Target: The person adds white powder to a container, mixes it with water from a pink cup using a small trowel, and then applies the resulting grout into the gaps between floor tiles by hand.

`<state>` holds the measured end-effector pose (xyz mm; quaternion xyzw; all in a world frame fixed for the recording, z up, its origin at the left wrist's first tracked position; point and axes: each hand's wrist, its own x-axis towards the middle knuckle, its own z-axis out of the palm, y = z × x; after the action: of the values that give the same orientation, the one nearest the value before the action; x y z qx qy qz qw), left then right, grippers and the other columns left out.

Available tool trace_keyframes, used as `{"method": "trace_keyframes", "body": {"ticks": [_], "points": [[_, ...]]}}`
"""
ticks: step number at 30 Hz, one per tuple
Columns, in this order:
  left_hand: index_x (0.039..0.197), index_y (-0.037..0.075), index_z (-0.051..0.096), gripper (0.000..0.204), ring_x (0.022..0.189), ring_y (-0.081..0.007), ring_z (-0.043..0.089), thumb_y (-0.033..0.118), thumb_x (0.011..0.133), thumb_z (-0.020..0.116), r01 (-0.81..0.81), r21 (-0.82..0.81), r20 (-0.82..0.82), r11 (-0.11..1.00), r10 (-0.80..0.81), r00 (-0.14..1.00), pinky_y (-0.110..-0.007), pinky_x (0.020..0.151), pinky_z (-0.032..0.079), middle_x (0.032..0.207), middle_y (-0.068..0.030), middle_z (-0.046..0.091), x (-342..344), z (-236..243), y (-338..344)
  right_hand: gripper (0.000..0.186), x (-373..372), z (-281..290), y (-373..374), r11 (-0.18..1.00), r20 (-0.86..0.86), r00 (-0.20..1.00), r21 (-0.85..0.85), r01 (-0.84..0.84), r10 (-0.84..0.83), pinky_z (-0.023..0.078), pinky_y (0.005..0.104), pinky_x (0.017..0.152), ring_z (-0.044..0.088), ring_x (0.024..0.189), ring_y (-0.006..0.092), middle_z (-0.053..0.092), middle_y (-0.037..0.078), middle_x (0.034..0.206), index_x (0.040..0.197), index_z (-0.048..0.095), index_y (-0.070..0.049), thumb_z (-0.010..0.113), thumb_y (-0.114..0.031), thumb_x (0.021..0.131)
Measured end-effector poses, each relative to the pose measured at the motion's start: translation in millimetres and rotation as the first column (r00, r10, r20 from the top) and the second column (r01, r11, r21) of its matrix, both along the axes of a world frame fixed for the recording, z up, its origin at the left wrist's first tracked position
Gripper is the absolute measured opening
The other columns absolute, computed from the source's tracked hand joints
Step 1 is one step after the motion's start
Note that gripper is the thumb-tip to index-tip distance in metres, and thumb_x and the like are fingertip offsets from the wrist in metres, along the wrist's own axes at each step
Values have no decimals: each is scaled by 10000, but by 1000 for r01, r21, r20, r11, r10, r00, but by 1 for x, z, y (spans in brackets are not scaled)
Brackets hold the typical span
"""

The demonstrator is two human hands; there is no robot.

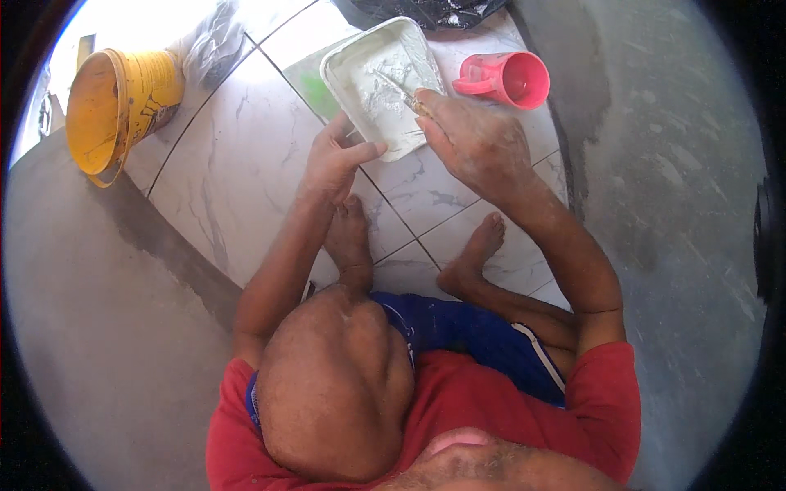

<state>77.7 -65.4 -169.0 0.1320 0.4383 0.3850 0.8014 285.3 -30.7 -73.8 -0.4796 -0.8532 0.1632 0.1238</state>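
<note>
A white rectangular tub [334, 75] holds a white paste [381, 102] smeared over its floor and walls. My left hand [336, 159] grips the tub's near left rim, thumb over the edge and fingers around the outside. In my right hand [479, 135] is a thin tool [399, 88], its tip in the paste; the tool's handle is hidden in my fist, and its exact kind cannot be made out. Just beyond my right hand a pink plastic mug [524, 80] lies on its side or tilts, its mouth facing right.
A yellow bucket [155, 82] with dark stains lies tipped at the far left, beside a clear plastic bag [214, 45]. Something black [422, 12] sits past the tub. Grey walls [679, 229] flank the white tiled floor [221, 176]. My bare feet [352, 237] are close below the tub.
</note>
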Motion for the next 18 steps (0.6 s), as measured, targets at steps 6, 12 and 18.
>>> {"method": "trace_keyframes", "body": {"ticks": [6, 12, 18], "points": [[1340, -27, 481, 654, 1125, -221, 587, -39, 735, 729, -13, 11, -2, 1000, 13, 1000, -361, 1002, 460, 1256, -124, 601, -1, -2, -3, 393, -2, 4, 7, 989, 136, 991, 146, -23, 3, 507, 325, 575, 643, 670, 211, 613, 68, 773, 1226, 605, -41, 705, -165, 867], [1333, -25, 487, 658, 1143, -223, 577, -36, 726, 740, -22, 3, -7, 1000, 22, 1000, -365, 1012, 451, 1262, -122, 597, 0, -1, -3, 389, 3, -5, 0, 991, 196, 981, 128, -33, 7, 502, 334, 559, 635, 655, 205, 611, 65, 773, 1226, 603, -39, 702, -165, 871], [1331, -24, 489, 664, 1147, -226, 578, -27, 721, 751, -25, 11, 6, 1000, 25, 1000, -368, 1008, 456, 1259, -122, 598, -1, 0, -1, 313, 6, -4, -6, 999, 67, 997, 40, -32, 30, 521, 353, 533, 651, 643, 240, 622, 99, 772, 1173, 586, -42, 637, -209, 914]]}}
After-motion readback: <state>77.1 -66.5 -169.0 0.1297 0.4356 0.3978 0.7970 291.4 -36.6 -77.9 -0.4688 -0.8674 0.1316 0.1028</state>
